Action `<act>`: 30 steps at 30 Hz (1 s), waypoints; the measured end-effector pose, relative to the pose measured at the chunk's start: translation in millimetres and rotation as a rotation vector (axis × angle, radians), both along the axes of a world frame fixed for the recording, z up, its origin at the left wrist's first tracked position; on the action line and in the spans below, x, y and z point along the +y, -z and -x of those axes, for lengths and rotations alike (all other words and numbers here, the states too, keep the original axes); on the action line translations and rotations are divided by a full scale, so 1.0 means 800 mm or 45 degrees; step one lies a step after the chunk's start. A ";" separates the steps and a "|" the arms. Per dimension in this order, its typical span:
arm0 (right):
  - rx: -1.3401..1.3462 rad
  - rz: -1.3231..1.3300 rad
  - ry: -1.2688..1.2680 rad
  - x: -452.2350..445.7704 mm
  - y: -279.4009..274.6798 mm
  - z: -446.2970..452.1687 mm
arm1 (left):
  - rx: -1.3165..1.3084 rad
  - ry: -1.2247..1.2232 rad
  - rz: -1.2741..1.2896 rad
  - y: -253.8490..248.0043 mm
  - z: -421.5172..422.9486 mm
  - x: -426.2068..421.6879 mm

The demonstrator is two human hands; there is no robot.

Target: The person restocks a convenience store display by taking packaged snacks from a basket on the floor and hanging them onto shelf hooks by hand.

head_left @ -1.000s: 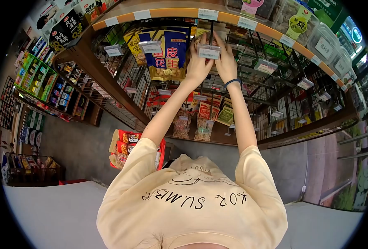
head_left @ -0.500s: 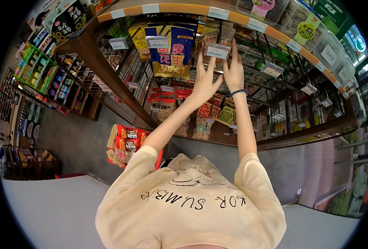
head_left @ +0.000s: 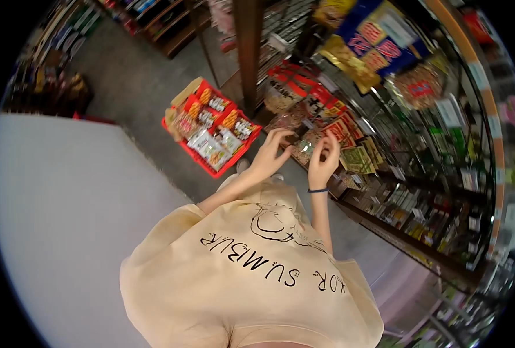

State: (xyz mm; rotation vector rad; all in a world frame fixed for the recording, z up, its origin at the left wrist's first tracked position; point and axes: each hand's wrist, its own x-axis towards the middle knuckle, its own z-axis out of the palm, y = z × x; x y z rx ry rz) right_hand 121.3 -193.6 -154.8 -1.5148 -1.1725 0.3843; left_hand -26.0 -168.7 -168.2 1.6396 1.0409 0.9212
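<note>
My left hand (head_left: 272, 154) is held at waist height, its fingers curved and thumb apart, with nothing visible in it. Beside it, my right hand (head_left: 324, 159), with a dark band at the wrist, has loosely curled fingers and a gap at the thumb; it seems to hold nothing. Beyond and between them, a clear snack bag (head_left: 307, 146) sits on the lower shelf; I cannot tell whether either hand touches it. A clear bag of brown nuts (head_left: 421, 86) hangs higher, next to a blue and yellow peanut bag (head_left: 379, 43).
On the floor to the left stands a red basket (head_left: 215, 170) filled with red and white snack packets. Red packets (head_left: 338, 129) and green packets (head_left: 359, 159) line the lower shelf. A brown wooden post (head_left: 249, 55) rises between basket and rack.
Both hands have come away from the hanging clear bag and its price tag, down and toward my body. The view has turned left, bringing the red basket fully into sight.
</note>
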 end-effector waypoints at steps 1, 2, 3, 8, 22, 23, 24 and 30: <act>0.024 0.100 -0.083 -0.005 0.015 0.017 | 0.075 -0.052 0.060 0.024 0.025 -0.008; 0.043 0.200 -0.161 -0.012 0.028 0.031 | 0.148 -0.097 0.123 0.048 0.051 -0.018; 0.025 0.300 -0.309 -0.016 0.037 0.042 | 0.183 -0.146 0.199 0.073 0.075 -0.028; -0.132 0.732 -0.858 -0.022 0.077 0.083 | 0.302 -0.446 0.503 0.197 0.164 -0.069; -0.403 1.056 -1.388 0.052 0.224 0.179 | 0.044 -1.108 0.880 0.276 0.248 -0.054; -0.453 1.026 -1.412 0.060 0.235 0.192 | 0.060 -1.130 0.860 0.286 0.258 -0.049; -0.503 0.996 -1.437 0.069 0.244 0.206 | 0.053 -1.140 0.880 0.294 0.267 -0.043; -0.476 1.077 -1.408 0.133 0.301 0.294 | 0.191 -1.268 0.559 0.285 0.315 0.027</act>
